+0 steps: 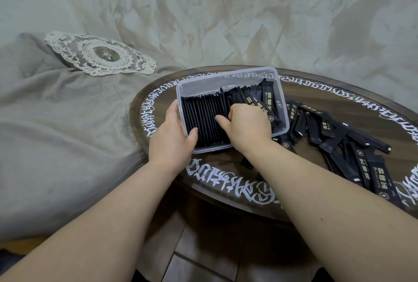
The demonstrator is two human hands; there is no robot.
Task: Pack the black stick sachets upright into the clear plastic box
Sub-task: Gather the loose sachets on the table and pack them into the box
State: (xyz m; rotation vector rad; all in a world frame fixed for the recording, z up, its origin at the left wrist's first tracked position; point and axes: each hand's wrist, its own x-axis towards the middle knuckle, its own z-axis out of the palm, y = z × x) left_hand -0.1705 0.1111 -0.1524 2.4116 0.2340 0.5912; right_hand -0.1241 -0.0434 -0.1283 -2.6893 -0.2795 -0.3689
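A clear plastic box (pixel 228 75) stands on a round dark table (pixel 316 91). Several black stick sachets (pixel 201 118) stand upright on edge in a tight row in its left part, and a few more (pixel 264 96) lean at the right end. My left hand (pixel 172 132) grips the box's near left corner, thumb over the rim. My right hand (pixel 246 121) is inside the box with its fingers curled round the row of sachets, thumb pressing on them. A loose heap of black sachets (pixel 334 132) lies on the table to the right of the box.
The table's glass top carries a ring of white script (pixel 228 180). A sofa with a grey-green cover (pixel 56 134) and a lace doily (pixel 101 54) is on the left and behind. Dark floor tiles (pixel 203 247) show below the table edge.
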